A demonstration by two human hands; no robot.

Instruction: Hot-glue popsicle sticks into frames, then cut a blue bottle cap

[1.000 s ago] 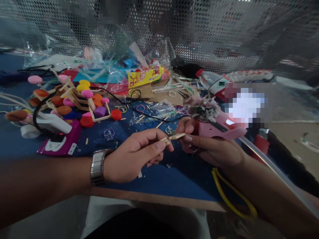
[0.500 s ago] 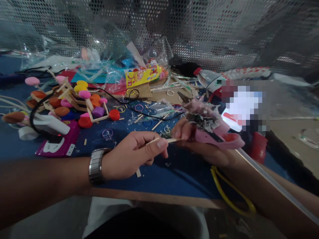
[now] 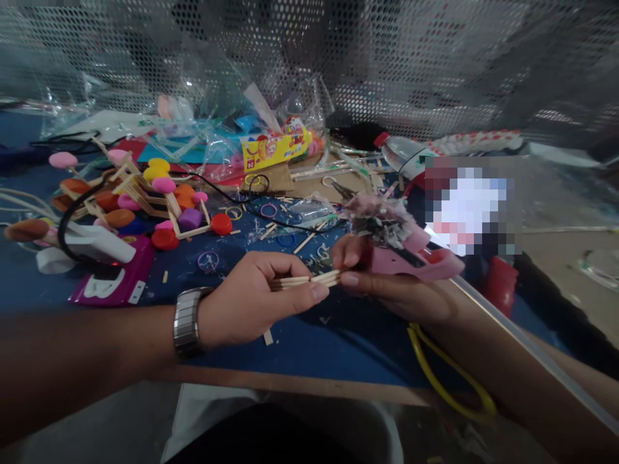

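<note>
My left hand (image 3: 256,299), with a metal watch band at the wrist, is closed around a few thin wooden sticks (image 3: 326,278) above the front of the table. Their right ends meet the fingertips of my right hand (image 3: 360,267), which pinch there. My right hand also holds a pink hot glue gun (image 3: 401,241). Grey, stringy residue covers its front, and the nozzle points up and left. A clear glue stick (image 3: 522,345) runs out of its back along my right forearm. The gun's grip is partly hidden by my hand.
A stick model with coloured foam pieces (image 3: 164,185) stands left, behind a purple power strip (image 3: 116,277) with a white plug. Stick scraps, rubber bands and a black cable lie mid-table. Behind are a yellow packet (image 3: 275,148), plastic bags and a bottle (image 3: 401,154). A yellow loop (image 3: 449,380) hangs at the front edge.
My left fingers have shifted, and more of the wooden sticks now shows between the hands. My right hand has moved slightly left with the glue gun, its thumb now at the sticks' ends.
</note>
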